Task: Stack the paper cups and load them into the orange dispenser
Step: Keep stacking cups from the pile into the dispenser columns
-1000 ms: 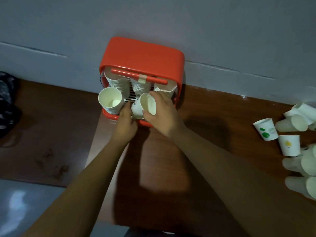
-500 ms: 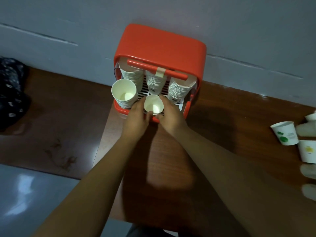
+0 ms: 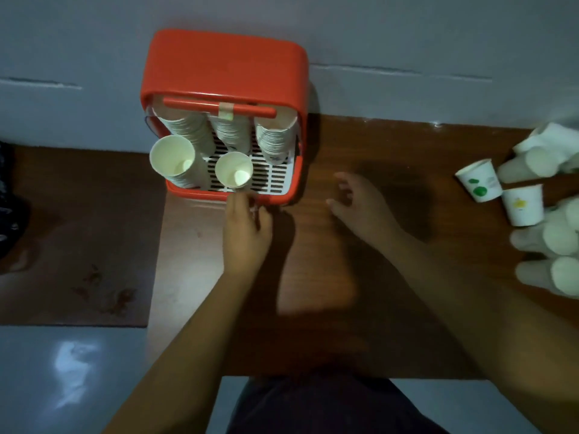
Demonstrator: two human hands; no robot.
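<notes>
The orange dispenser stands against the wall at the back of the brown table. Three columns of white paper cups hang inside it. A cup stack sits on the left of its white grille tray, and a single cup stands at the tray's middle. My left hand rests just below that cup at the tray's front lip, holding nothing, its fingers curled. My right hand hovers over the table right of the dispenser, fingers spread and empty. Loose cups lie at the far right.
The loose cup pile at the right edge includes a yellow-marked upright cup and several on their sides. A dark object lies at the far left. The table's front edge runs near my body; grey floor lies below left.
Both hands have let go of the single cup, which now stands on the dispenser tray. My right hand has drawn away to the right; my left hand has dropped slightly back.
</notes>
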